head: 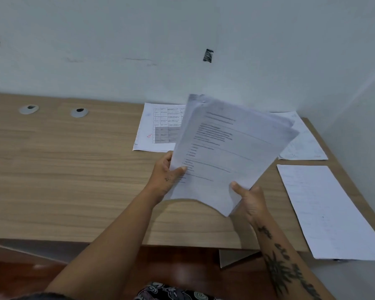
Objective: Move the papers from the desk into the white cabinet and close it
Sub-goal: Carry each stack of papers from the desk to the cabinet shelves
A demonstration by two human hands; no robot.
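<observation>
A stack of printed papers (230,148) is lifted above the wooden desk (74,169), tilted to the right. My left hand (167,176) grips its left edge and my right hand (251,200) grips its lower right corner. On the desk lie a sheet with a table on it (156,126) at the back, another sheet (303,141) at the back right, partly hidden by the held stack, and a white sheet (327,211) along the right edge. No white cabinet is in view.
Two round cable grommets (28,109) (79,112) sit in the desk at the back left. A pale wall (182,40) stands behind the desk and at its right. Reddish floor (182,269) shows below the front edge.
</observation>
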